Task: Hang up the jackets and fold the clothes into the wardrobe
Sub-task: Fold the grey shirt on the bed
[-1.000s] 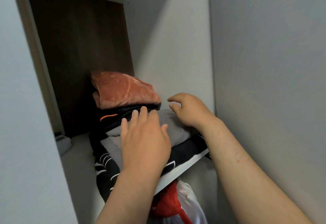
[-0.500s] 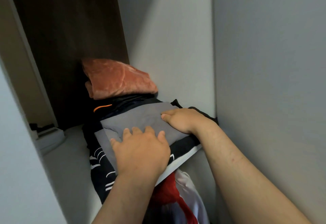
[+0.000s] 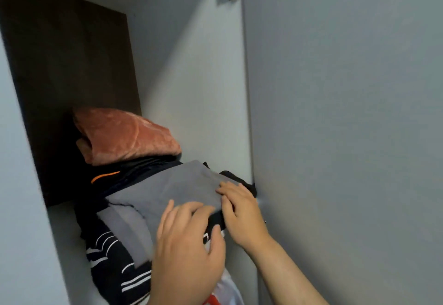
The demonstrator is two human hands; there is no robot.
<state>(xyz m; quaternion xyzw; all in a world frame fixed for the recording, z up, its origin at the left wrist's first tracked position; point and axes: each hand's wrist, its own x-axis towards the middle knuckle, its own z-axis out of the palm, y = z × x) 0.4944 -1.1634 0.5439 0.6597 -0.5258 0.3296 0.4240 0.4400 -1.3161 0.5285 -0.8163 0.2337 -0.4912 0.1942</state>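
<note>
Head view: the left hand (image 3: 189, 244) lies on the folded grey garment (image 3: 167, 192), fingers spread and lightly bent, thumb against the black striped garment (image 3: 110, 256) under it. Just beside it, the right hand (image 3: 242, 216) presses flat fingers on the grey garment's edge. Beyond both hands, a rust fleece (image 3: 124, 134) tops the pile on the wardrobe shelf (image 3: 68, 232).

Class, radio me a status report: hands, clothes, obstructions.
Left hand, right hand pressing grey garment atop pile. Orange bundle behind. Wardrobe door close at right.
</note>
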